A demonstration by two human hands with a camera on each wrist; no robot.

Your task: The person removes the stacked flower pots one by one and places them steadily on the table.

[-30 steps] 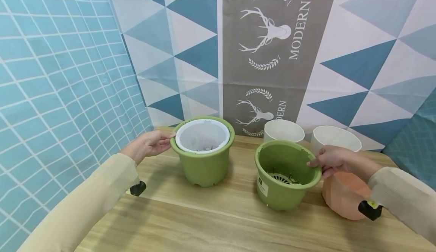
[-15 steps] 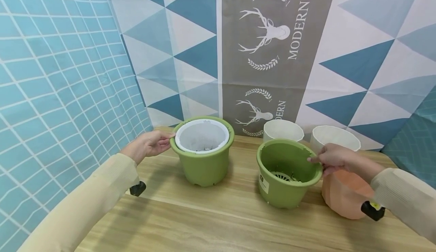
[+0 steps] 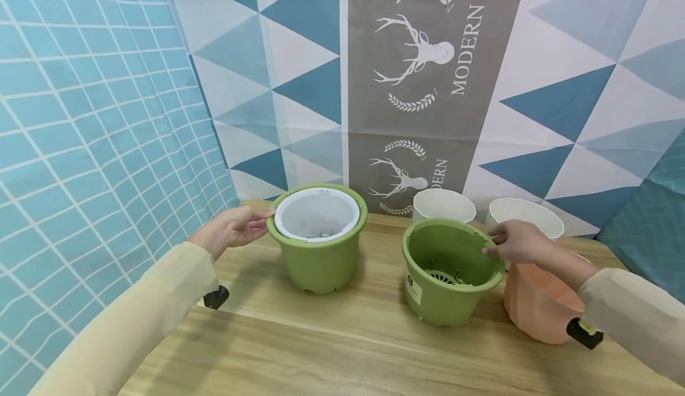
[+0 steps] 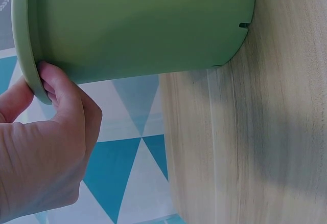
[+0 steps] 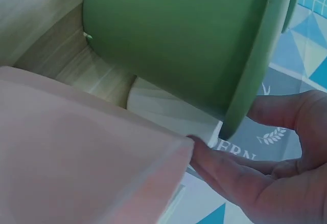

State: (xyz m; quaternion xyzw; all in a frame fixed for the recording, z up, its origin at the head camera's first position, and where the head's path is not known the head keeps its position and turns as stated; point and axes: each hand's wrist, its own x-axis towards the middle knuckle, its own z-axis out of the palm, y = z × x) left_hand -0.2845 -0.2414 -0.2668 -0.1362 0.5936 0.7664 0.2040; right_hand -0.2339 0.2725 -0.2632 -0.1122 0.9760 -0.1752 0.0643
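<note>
A green flowerpot (image 3: 321,271) stands on the left with a white pot (image 3: 321,203) nested inside it. My left hand (image 3: 232,226) pinches its rim, thumb on top and fingers curled under the lip in the left wrist view. Another green flowerpot (image 3: 446,307), with slots in its bottom and a white label, stands to the right. My right hand (image 3: 519,242) is at this pot's rim with thumb and fingers spread apart. In the right wrist view the thumb is right at the green rim, while the fingertips (image 5: 196,144) meet the edge of a pink pot (image 5: 92,147).
Two white pots, a left one (image 3: 441,204) and a right one (image 3: 527,211), stand at the back against the patterned backdrop (image 3: 412,104). All stand on a wooden table (image 3: 342,354). A blue tiled sheet (image 3: 91,146) rises along the left side.
My right hand has loosened its pinch on the right green pot's rim, its fingers spreading away from it. That pot shifted slightly back beforehand. My left hand stays on its rim.
</note>
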